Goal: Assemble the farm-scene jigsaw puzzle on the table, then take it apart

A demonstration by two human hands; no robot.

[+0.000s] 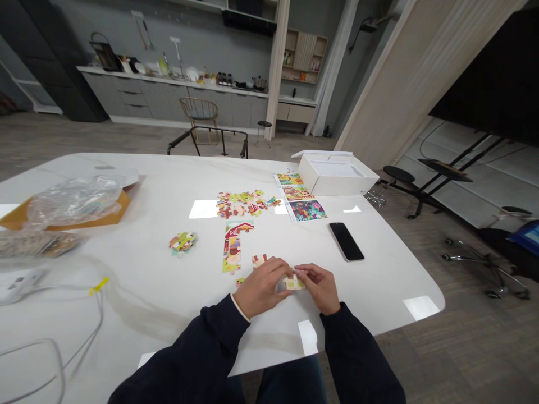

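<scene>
the person's left hand (261, 287) and right hand (319, 287) both have fingers clamped on a small puzzle section (293, 283) by the near edge of a glossy white table (383, 286), rounded at right. left, a flat, jagged-edged assembled strip (232, 251); right, a slim phone (346, 242).

The left hand (263, 286) and right hand (318, 285) are bare, emerging from long, dark navy sleeves. The left sleeve (185, 353) is loose and softly creased, with a thin cream cuff edge (240, 307) showing at the wrist. The right sleeve (357, 359) is plain and equally dark, bunched near its end. Past the tabletop's (143, 247) near edge, dark blue trousers (292, 384), apparently denim, cover the legs.
</scene>
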